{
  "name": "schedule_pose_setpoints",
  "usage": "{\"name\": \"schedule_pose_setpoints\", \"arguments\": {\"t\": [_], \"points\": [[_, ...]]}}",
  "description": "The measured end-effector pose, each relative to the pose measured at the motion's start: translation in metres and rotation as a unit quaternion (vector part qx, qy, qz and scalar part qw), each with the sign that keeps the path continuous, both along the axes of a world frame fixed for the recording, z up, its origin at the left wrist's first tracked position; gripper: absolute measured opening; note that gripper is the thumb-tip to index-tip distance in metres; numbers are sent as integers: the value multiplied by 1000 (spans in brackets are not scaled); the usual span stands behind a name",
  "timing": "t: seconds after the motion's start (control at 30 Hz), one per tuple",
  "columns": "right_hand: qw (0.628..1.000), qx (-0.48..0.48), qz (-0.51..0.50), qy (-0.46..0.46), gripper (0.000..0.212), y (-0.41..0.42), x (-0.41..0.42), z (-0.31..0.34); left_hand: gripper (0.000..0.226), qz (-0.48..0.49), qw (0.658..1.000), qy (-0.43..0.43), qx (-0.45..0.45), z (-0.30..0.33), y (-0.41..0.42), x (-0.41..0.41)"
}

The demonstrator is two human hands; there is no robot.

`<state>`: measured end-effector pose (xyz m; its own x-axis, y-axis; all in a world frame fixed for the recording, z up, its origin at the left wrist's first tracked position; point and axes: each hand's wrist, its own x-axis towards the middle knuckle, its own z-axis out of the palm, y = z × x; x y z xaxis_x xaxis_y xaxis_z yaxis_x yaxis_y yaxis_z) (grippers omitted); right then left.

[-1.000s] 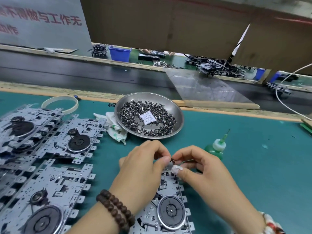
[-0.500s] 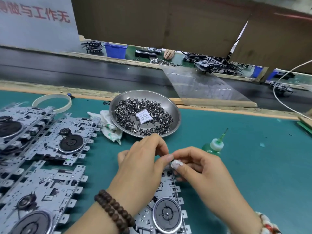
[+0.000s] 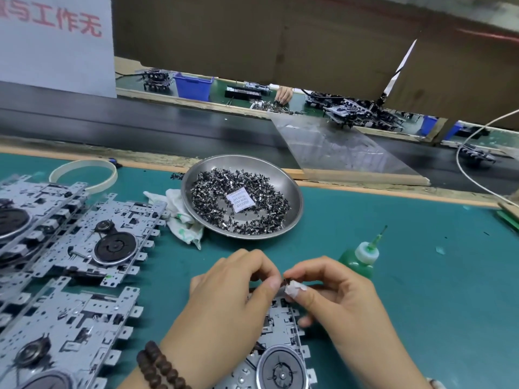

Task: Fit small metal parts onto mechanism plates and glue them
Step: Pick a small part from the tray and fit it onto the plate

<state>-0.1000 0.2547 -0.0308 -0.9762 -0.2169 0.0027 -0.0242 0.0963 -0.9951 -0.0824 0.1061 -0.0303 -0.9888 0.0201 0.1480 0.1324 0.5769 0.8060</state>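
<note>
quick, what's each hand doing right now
Left hand: fingers curled, pinching the small metal part at its tip.
Right hand: fingers curled, pinching the same part from the other side.

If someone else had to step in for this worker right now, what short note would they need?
Left hand and right hand: fingertips meet over the top edge of the mechanism plate, pinching a small dark part between them. The right thumb wears white tape.
Spare parts sit in the steel dish. The green glue bottle stands just beyond the right hand, untouched.
More plates lie at the left; whether they are finished I cannot tell.
Left: seat this part, then glue it.
</note>
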Motion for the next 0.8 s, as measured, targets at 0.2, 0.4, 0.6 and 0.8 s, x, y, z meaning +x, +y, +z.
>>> {"name": "schedule_pose_setpoints", "arguments": {"t": [0.2, 0.4, 0.6, 0.8], "points": [[998, 47, 23, -22, 29, 6, 1, 0, 17, 16, 998, 7, -53, -3, 1, 0], [996, 93, 7, 6, 16, 5, 1, -4, 17, 12, 997, 6, -79, -6, 2, 3], [991, 135, 4, 22, 28, 4, 2, -11, 22, 4, 997, -1, -74, -7, 2, 2], [972, 222, -1, 77, 25, 4, 4, -10, 20, -2, 998, -14, -67, -7, 0, 1]]}}
